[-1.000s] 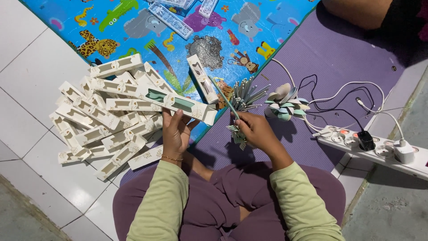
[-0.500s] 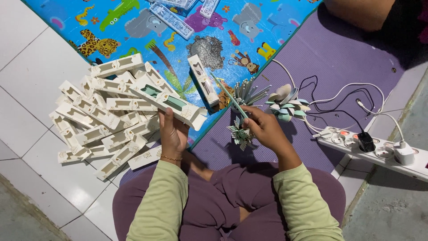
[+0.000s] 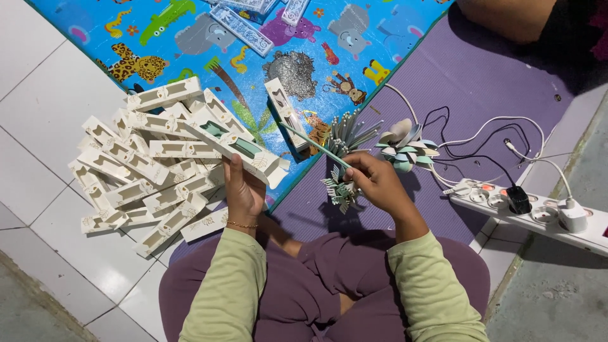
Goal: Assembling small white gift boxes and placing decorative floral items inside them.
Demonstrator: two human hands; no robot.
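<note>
Slim cardboard box (image 3: 237, 147), thin pale-green stick (image 3: 313, 144)

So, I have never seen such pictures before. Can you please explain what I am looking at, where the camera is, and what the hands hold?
There is no machine here. A person sits on the floor and wears a camera on the head, so the one view looks down at their own two hands. The left hand holds a long white cardboard box with an open window. The right hand holds a thin pale green stick with a leafy paper flower at its lower end. Beside the left hand lies a pile of similar white boxes on the white tiles. Further away are a colourful animal play mat, a purple mat and a white power strip with cables.
</note>
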